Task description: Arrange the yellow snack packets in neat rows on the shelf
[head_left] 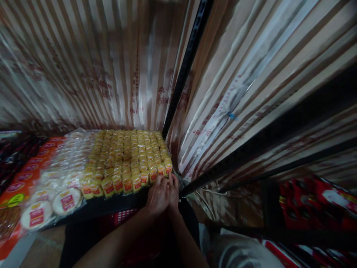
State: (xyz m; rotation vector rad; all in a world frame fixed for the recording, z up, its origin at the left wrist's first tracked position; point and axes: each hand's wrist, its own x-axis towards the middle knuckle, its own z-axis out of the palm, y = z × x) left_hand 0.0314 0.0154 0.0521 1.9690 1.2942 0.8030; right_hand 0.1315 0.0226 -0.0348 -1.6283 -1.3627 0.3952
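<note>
Both my hands meet at the front right corner of a block of small yellow snack packets [126, 152], which stand in tight rows with red and orange labels. My left hand [158, 195] has its fingers bent and its fingertips at the lower edge of the corner yellow packet [167, 167]. Close against it, my right hand [173, 191] has its fingers bent at the right side of the same packet. Both hands look closed about this packet's lower end. The fingers' undersides are hidden, and the picture is dim.
Left of the yellow rows lie clear-wrapped round white packets [67, 201] with red labels, then orange packs [26, 175]. Dark metal posts [184, 70] and a slanting bar [251, 137] border the shelf. Stacked, plastic-wrapped cartons [111, 67] rise behind. Red packs [309, 201] are at right.
</note>
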